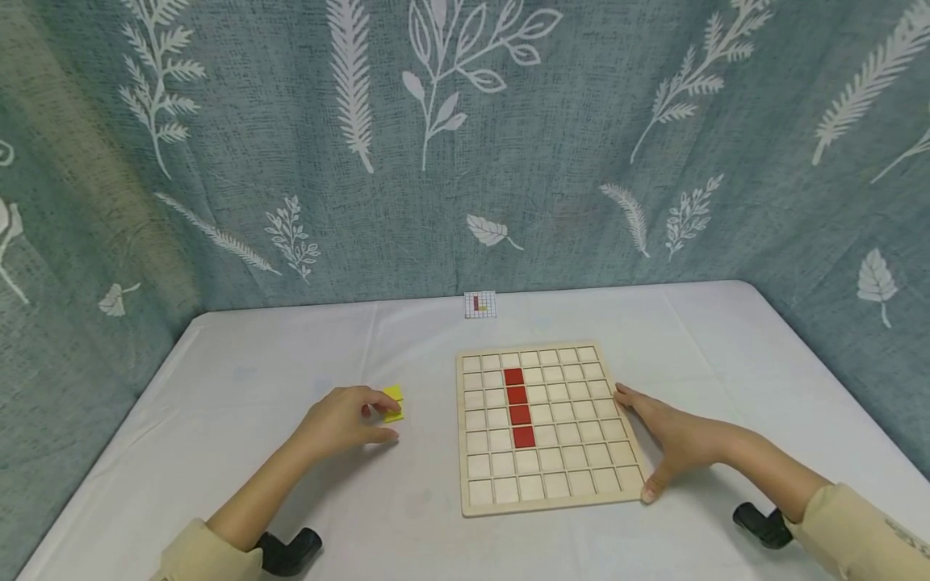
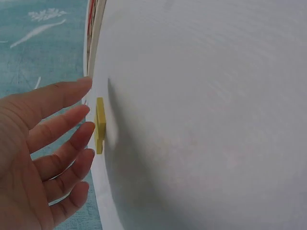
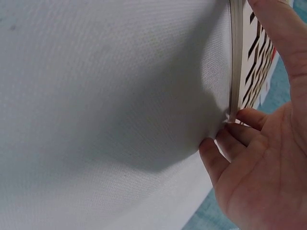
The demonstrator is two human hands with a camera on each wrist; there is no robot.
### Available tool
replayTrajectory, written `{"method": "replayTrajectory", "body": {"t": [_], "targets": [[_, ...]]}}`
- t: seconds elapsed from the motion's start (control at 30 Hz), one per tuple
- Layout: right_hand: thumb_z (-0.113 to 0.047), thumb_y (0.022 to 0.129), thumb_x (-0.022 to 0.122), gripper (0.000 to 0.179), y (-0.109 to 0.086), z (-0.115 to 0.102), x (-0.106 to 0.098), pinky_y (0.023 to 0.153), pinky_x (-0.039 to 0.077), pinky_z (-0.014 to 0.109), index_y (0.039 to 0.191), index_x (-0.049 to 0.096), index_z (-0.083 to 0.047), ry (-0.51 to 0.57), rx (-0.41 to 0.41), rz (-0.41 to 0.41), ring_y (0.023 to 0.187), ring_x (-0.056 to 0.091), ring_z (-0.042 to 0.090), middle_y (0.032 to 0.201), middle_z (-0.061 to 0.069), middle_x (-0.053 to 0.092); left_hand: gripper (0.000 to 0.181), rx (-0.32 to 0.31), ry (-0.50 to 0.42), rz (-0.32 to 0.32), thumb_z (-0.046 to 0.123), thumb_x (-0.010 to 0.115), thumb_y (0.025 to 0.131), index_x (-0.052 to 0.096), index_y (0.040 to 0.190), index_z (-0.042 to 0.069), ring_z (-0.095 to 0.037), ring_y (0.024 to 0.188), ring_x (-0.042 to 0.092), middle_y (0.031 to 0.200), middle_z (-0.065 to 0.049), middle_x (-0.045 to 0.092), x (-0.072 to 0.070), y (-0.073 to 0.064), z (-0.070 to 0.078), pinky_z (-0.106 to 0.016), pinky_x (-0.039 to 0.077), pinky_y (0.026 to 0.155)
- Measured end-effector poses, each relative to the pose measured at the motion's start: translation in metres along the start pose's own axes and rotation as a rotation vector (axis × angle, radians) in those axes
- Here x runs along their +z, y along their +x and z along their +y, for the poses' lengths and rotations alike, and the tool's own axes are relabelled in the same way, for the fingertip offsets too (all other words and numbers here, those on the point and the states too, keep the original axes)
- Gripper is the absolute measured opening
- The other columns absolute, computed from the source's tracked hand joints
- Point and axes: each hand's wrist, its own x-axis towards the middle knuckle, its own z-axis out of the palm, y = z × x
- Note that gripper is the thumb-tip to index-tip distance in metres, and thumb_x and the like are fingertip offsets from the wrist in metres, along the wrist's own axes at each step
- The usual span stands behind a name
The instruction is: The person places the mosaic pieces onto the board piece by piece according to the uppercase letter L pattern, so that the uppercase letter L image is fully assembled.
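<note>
A square wooden grid board (image 1: 558, 486) lies on the table, with several red tiles (image 1: 519, 414) in one column toward its left side. My right hand (image 1: 679, 440) spreads along the board's right edge, thumb at the near corner and fingertips farther up the side. To the left of the board lie a few yellow tiles (image 1: 393, 393), partly covered by my left hand (image 1: 340, 424). In the left wrist view the yellow tiles (image 2: 100, 120) sit just beyond the fingertips, the thumb and fingers held apart.
A small card (image 1: 480, 305) printed with a grid and a red and yellow pattern lies behind the board. The white table (image 1: 240, 387) ends at a leaf-patterned curtain (image 1: 407, 234). A dark strap piece (image 1: 291, 553) shows under the left wrist.
</note>
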Motion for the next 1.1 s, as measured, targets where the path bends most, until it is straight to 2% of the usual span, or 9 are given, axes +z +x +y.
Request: {"method": "replayTrajectory", "body": {"t": [0.37,1.1], "targets": [[-0.052,0.044,0.084,0.136,0.0001,-0.0010,-0.0005,0.105,0.018,0.058,0.142,0.012,0.007,0.006,-0.004,-0.003,0.135,0.010,0.047,0.150,0.028,0.006,0.033,-0.041,0.027,0.004,0.025,0.081,0.067,0.070,0.098,0.016,-0.012,0.076,0.051,0.088,0.005,0.064,0.0028,-0.0004,-0.0033,-0.029,0.040,0.062],[-0.051,0.045,0.084,0.136,-0.0010,-0.0022,-0.0005,0.105,0.017,0.059,0.143,0.010,0.007,0.019,-0.002,-0.008,0.135,0.010,0.047,0.150,0.028,0.005,0.035,-0.029,0.030,0.036,0.024,0.080,0.069,0.068,0.100,0.015,-0.013,0.076,0.052,0.088,0.005,0.062,0.0047,0.0030,-0.0073,-0.029,0.040,0.062]]}}
